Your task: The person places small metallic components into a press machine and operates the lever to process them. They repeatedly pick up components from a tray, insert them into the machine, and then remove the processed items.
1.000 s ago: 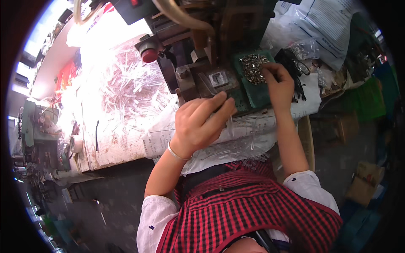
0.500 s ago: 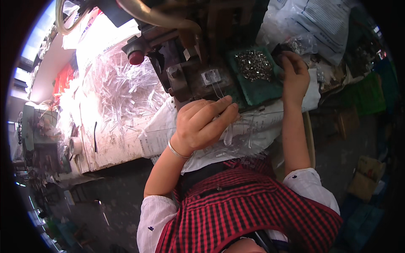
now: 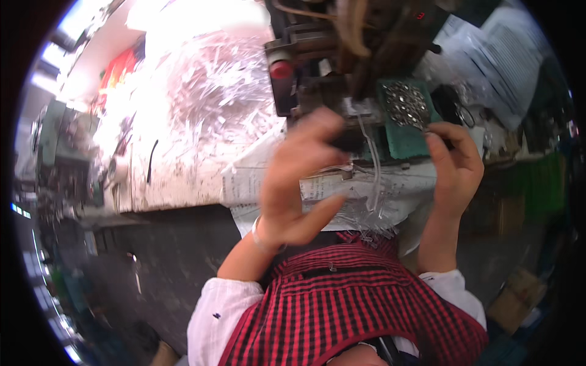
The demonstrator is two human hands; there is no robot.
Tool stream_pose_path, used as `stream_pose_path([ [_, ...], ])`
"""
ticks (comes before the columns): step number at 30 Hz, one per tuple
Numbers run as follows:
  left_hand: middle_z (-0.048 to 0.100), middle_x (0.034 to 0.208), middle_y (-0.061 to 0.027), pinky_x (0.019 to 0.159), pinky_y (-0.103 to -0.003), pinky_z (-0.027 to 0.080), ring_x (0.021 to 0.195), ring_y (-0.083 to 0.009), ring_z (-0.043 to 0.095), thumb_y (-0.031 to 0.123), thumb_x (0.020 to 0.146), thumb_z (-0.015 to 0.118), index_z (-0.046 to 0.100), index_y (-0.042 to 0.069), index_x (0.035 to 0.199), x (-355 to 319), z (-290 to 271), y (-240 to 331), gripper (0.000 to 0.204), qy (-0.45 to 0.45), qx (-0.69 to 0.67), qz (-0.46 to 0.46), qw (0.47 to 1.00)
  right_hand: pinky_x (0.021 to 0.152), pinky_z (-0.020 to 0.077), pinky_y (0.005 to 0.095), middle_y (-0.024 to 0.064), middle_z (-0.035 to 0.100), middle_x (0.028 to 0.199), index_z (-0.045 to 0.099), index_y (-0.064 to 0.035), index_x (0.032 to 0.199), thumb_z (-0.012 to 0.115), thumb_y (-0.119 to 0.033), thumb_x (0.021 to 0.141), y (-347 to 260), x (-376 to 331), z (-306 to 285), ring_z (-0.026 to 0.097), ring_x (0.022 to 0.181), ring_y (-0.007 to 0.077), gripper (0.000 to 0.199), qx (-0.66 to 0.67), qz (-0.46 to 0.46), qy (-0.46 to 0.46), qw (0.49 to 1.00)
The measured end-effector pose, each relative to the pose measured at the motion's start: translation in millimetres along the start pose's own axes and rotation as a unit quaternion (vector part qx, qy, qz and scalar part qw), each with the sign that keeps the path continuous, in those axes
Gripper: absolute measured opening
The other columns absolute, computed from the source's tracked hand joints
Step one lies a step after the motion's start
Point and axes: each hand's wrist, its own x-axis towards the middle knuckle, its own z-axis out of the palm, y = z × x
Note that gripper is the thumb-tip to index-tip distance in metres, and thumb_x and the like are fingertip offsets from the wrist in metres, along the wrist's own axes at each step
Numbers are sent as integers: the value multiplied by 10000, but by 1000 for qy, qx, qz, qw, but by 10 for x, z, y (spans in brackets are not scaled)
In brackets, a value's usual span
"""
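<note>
My left hand (image 3: pixel 299 177) is smeared by motion, held in the air in front of the machine (image 3: pixel 317 94). Its fingers and thumb are spread, with nothing seen in them. Just right of it, a clear plastic strip (image 3: pixel 373 160) runs from a small pale block (image 3: pixel 359 108) under the machine's head toward my lap. My right hand (image 3: pixel 456 165) pinches thumb and forefinger at the near right edge of a heap of small shiny metal pieces (image 3: pixel 406 105). Whatever lies between those fingertips is too small to make out. The heap rests in a green tray (image 3: pixel 404 145).
A big pile of clear plastic strips (image 3: pixel 213 91) covers the table's left side. A red button (image 3: pixel 281 69) sits at the machine's left. Plastic bags (image 3: pixel 503 61) and a black object (image 3: pixel 448 104) lie beyond my right hand. More clear strips (image 3: pixel 375 229) lie at the table's front edge.
My left hand has come off the clear strip and opened. My right hand has moved from the tray's right side to the metal pieces' near edge. The whole view has shifted.
</note>
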Motion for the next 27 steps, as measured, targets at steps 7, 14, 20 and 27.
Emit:
stream_pose_path([
  [7, 21, 1682, -311, 1192, -550, 329, 1515, -439, 291, 782, 725, 754, -71, 142, 1648, 385, 254, 199, 1393, -35, -183, -27, 982, 767, 528, 375, 112, 701, 930, 714, -30, 934, 825, -64, 743, -698, 185, 411, 680, 844, 297, 223, -223, -279, -66, 932],
  [14, 313, 1601, -334, 1183, -513, 305, 1481, -452, 354, 664, 816, 741, 364, -65, 1543, 384, 163, 326, 1096, -105, -65, 8, 992, 670, 518, 353, 110, 680, 837, 703, -45, 878, 801, -50, 723, -716, 15, 572, 673, 755, 283, 183, -159, -232, -117, 952],
  [20, 671, 1195, -160, 949, -397, 542, 1093, -289, 653, -11, 864, 738, 700, -11, 1116, 225, -977, 431, 255, 71, 465, -14, 882, 796, 521, 275, 55, 735, 918, 757, -31, 997, 735, -52, 883, -257, 105, 321, 672, 845, 144, 118, -93, -4, -54, 994],
  [27, 655, 1018, -60, 748, -401, 541, 855, -281, 666, 107, 779, 809, 761, 116, 994, -969, -2171, -622, 219, -261, 539, -245, 762, 859, 491, 244, 32, 742, 976, 755, -16, 1099, 710, -54, 937, 939, 52, 47, 649, 917, 93, 173, -174, 100, 27, 979],
])
